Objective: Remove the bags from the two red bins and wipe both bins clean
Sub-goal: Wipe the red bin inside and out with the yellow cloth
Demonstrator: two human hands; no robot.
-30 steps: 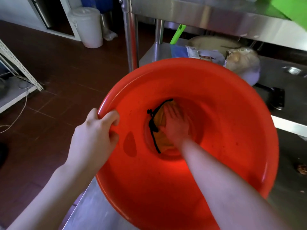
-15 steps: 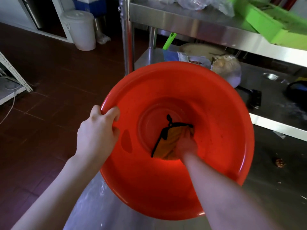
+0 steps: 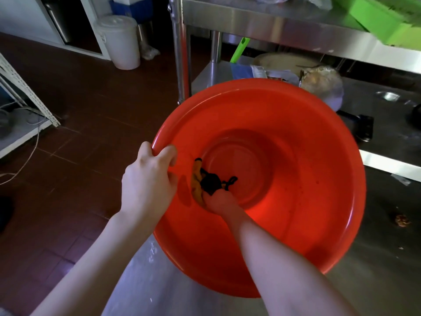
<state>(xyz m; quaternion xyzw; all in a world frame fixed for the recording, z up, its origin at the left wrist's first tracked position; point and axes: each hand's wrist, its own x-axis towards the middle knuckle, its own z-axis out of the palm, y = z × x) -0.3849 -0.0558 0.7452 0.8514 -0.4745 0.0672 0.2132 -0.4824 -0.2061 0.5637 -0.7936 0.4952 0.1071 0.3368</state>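
A large round red bin (image 3: 319, 179) stands tilted toward me on the edge of a steel table. My left hand (image 3: 148, 181) grips its near-left rim, fingers curled over the edge. Inside the bin my right hand (image 3: 217, 199) holds a yellow cloth with a black trim (image 3: 200, 181) and presses it against the lower left inner wall. The fingers of that hand are mostly hidden under the cloth. Only one red bin is in view, and no bag shows in it.
The steel table (image 3: 376, 258) carries a small brown scrap (image 3: 402, 221) at right. Behind the bin, a steel rack's lower shelf (image 3: 387, 124) holds bagged items, with green trays (image 3: 387, 19) on top. A white bucket (image 3: 119, 42) stands on the brown tile floor at left.
My right hand has swept the cloth from the bin's bottom centre toward the near-left inner wall, bunching it. The left hand has kept its grip on the rim.
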